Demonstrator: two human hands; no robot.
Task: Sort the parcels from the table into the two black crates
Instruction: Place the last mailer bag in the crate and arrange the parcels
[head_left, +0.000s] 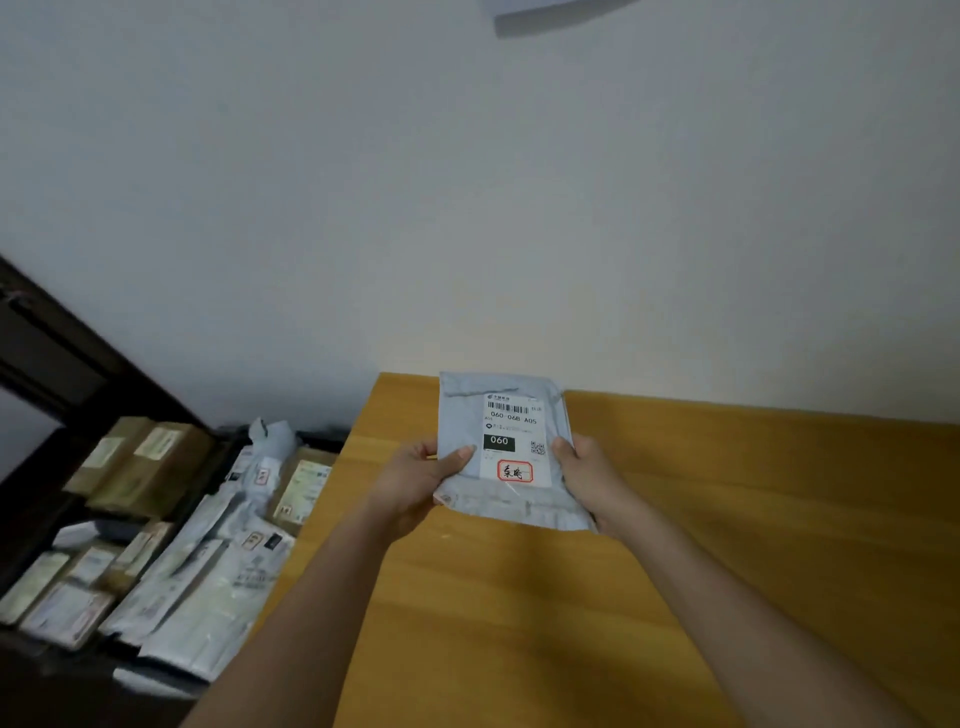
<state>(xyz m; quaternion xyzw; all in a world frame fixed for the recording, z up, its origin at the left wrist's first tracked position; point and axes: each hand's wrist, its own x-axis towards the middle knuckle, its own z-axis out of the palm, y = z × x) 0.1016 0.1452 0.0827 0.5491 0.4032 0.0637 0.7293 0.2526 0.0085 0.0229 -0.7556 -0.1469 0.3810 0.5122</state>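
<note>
Grey plastic parcel (506, 452), white label, red stamp

Dim, soft indoor light, cool grey cast on wall (467, 182), warmer near lower right of frame. No hard shadows, no glare. Wide-angle bend tilts lines at edges. Left side dark and smeared; parcels (171, 545) there soft. Label (514, 441) at centre mostly readable, fine print blurred.

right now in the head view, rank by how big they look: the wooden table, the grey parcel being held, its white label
1. wooden table
2. grey parcel
3. white label
The parcel is held above the table, nearer the camera, yet still looks smaller.
</note>
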